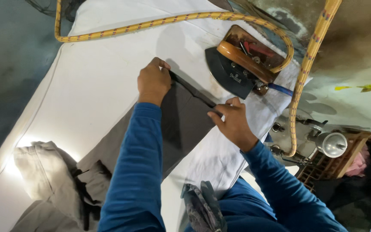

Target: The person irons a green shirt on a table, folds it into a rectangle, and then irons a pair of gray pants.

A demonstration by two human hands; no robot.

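Note:
A dark grey garment (185, 124) lies flat on a white padded ironing table (95, 77). My left hand (153, 81) presses on the garment's far edge with fingers curled over it. At the same edge, further right, my right hand (232, 120) pinches the hem between thumb and fingers. Both arms wear blue sleeves. A heavy black iron (237, 64) with a wooden handle rests on the table just beyond my right hand.
A yellow braided cord (185, 17) loops over the table to the iron and hangs down at the right. A crumpled beige garment (48, 172) lies at the near left. A metal vessel (332, 144) and wooden crate (336, 165) sit right of the table.

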